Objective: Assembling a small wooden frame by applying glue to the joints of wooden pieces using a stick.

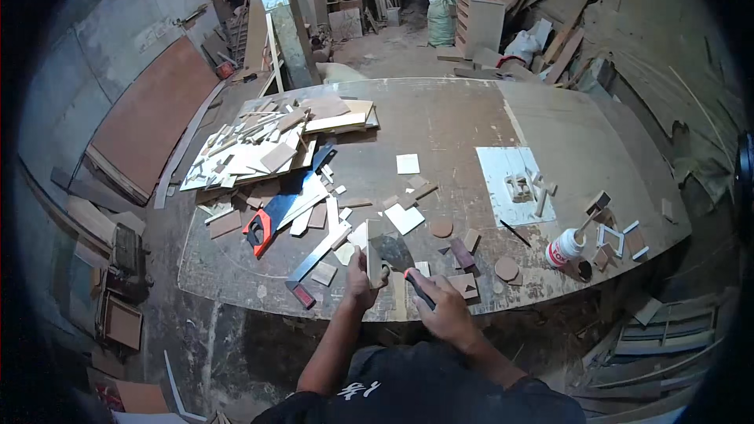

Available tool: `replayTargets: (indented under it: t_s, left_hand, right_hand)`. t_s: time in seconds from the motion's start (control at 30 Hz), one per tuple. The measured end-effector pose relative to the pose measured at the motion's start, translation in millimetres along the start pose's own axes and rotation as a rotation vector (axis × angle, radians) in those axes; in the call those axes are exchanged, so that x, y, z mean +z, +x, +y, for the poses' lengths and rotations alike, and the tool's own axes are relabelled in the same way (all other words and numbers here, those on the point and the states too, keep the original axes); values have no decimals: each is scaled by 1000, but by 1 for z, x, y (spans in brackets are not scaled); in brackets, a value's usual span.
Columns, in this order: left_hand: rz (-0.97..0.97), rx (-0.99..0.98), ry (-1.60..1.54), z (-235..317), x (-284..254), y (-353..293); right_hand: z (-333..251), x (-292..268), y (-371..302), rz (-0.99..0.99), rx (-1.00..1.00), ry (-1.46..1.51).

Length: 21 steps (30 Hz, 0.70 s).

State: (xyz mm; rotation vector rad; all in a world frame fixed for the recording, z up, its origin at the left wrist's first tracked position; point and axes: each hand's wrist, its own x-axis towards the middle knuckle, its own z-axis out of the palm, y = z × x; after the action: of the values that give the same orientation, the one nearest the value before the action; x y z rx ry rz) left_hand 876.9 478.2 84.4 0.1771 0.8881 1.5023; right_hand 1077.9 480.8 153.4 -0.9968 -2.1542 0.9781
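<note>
Near the table's front edge, my left hand [361,281] grips a thin wooden board piece [373,255] held on edge. Close beside it, my right hand [449,310] is wrapped around the black and red handle of what looks like a putty knife [393,251]. Its dark, wide blade points toward the board piece; whether the two touch I cannot tell. Left of my hands lies a try square [318,256], and beyond that a handsaw [271,220] with an orange and black handle. Small wood blocks [463,255] and a wooden disc [506,268] lie to the right.
Wood offcuts [259,145] are heaped on the table's [440,122] left side. A white panel [495,180] bears a small wooden assembly [520,188]. At right stand a white bottle [561,250] with a stick in it and a hexagonal frame [610,240]. A pencil [514,232] lies nearby.
</note>
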Motion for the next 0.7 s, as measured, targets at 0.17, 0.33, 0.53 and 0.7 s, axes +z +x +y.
replayTargets:
  t_s: [0.17, 0.33, 0.53, 0.7]
  left_hand:
    - [-57, 159, 94, -16, 14, 16]
    - [-110, 101, -22, -18, 23, 30]
    - [-47, -9, 49, -13, 30, 28]
    - [-55, 17, 122, -1, 31, 31]
  right_hand:
    - [1, 8, -8, 7, -25, -12]
    - [-2, 13, -8, 47, -45, -72]
    - [-12, 20, 7, 99, 19, -70]
    - [-28, 24, 10, 112, 49, -79]
